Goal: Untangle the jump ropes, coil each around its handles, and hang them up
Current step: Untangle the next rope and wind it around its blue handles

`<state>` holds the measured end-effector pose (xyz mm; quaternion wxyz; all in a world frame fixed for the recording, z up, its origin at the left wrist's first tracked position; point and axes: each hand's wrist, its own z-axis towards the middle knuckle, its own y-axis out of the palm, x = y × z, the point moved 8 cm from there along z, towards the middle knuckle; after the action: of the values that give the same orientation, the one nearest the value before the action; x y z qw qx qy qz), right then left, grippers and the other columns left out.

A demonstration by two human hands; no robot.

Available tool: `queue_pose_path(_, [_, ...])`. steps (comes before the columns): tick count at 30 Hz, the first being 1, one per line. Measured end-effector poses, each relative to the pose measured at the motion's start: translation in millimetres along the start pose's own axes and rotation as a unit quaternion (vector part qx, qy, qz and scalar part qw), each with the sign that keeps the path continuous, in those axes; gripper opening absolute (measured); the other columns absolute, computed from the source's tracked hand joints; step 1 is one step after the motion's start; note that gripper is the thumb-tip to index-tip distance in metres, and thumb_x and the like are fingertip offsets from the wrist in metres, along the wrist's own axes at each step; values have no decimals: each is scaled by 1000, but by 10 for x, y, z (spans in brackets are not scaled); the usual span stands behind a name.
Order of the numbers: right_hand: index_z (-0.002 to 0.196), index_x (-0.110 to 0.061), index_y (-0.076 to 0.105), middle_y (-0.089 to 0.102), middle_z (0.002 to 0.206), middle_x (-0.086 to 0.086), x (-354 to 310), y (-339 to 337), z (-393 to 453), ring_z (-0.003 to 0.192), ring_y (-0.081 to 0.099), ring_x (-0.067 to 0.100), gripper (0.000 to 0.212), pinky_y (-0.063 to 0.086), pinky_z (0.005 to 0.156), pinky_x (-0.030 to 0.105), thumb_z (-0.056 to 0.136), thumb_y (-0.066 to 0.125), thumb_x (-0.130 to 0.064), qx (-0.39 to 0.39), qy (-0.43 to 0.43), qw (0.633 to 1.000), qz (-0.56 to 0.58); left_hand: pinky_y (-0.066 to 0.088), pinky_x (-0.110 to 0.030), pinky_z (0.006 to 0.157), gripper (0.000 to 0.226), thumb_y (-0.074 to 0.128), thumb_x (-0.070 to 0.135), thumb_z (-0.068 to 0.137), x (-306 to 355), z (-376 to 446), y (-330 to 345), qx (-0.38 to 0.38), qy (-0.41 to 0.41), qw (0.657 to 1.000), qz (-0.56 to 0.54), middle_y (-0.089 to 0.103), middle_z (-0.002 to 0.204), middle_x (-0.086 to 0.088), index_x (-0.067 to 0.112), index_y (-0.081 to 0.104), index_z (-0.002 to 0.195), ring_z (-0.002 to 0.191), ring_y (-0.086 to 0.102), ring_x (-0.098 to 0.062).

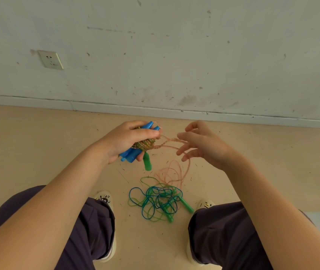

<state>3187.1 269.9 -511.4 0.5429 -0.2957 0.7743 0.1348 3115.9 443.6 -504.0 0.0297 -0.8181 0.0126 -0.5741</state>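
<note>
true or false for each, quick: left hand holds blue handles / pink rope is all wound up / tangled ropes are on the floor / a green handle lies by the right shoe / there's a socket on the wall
1. The left hand holds blue handles. True.
2. The pink rope is all wound up. False: loose loops trail past the right hand to the floor.
3. The tangled ropes are on the floor. True.
4. A green handle lies by the right shoe. True.
5. A socket is on the wall. True.

Bare floor lies open to the left and right of the hands, up to the wall. Straight below, between the 2 knees, a tangle of green and blue rope and a pink loop clutter the way down.
</note>
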Motion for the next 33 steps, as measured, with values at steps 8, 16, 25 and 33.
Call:
queue_pose_path(8, [90, -13, 73, 55, 64, 4, -118, -14, -7, 56, 41, 14, 30, 33, 55, 27, 94, 58, -40, 5, -17, 988, -153, 46, -27, 48, 25, 70, 31, 88, -17, 26, -98, 32, 0, 999, 31, 63, 83, -20, 13, 70, 106, 47, 54, -21])
queue_pose_path(16, [80, -24, 75, 53, 55, -9, -199, -462, -23, 50, 39, 12, 11, 35, 54, 26, 88, 71, -31, 173, -85, 968, -159, 49, -27, 48, 14, 72, 29, 88, -28, 24, -290, 101, -15, 995, 19, 68, 75, -1, 19, 74, 97, 55, 59, -22])
queue_pose_path(25, [100, -2, 70, 69, 89, 14, -29, -76, 40, 69, 64, 19, 17, 55, 65, 29, 93, 54, -1, 6, -29, 998, -61, 40, -29, 57, 40, 72, 44, 72, -15, 37, -92, -7, 9, 998, -66, 67, 69, 3, 16, 68, 100, 47, 53, -24])
queue_pose_path(33, [107, -11, 74, 67, 80, 0, -46, 181, 6, 67, 52, 8, 18, 43, 61, 20, 91, 66, -9, -114, -55, 987, -98, 46, -28, 49, 26, 70, 37, 77, -34, 64, -23, -11, 9, 997, -71, 67, 90, -6, 19, 74, 95, 47, 54, -23])
